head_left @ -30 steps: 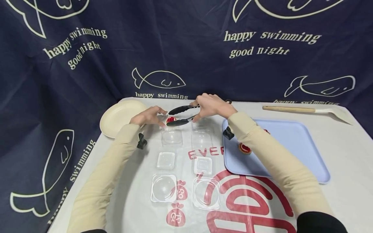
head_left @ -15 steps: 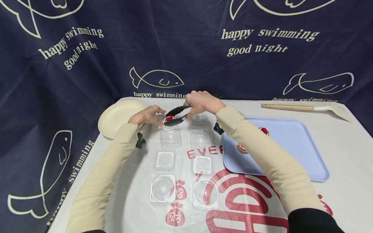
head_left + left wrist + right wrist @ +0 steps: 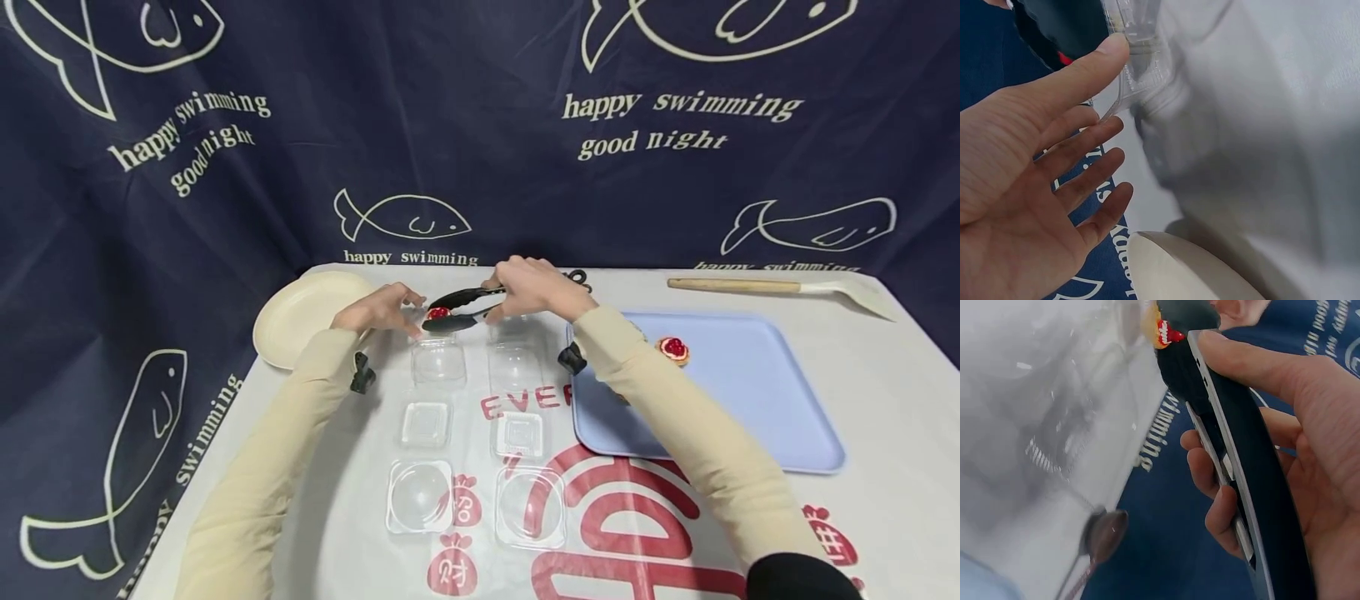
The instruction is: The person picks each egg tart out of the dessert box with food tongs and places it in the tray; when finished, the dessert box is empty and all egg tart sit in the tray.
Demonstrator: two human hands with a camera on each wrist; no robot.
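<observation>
My right hand [image 3: 536,287] grips black-tipped tongs [image 3: 456,298], its thumb along one arm and its fingers on the other. Between the tong tips sits a small tart [image 3: 438,314] with a red and white topping, over the back left clear plastic box [image 3: 438,364]. In the right wrist view the tart [image 3: 1163,332] shows partly behind the dark tip. My left hand [image 3: 381,308] holds the box's left side between thumb and index finger. The left wrist view shows the thumb over the box's edge [image 3: 1147,75], the index at its corner, and the other fingers loosely spread.
A blue tray [image 3: 772,392] on the right bears another tart [image 3: 672,350]; my right forearm crosses over the tray. Several other clear boxes [image 3: 530,507] stand in two columns. A cream plate [image 3: 300,321] lies at back left, a wooden-handled spatula [image 3: 738,286] at back right.
My right hand has moved left with the tongs, whose tips have come down around the tart at the box. The left hand stays almost in place. The head view has shifted slightly.
</observation>
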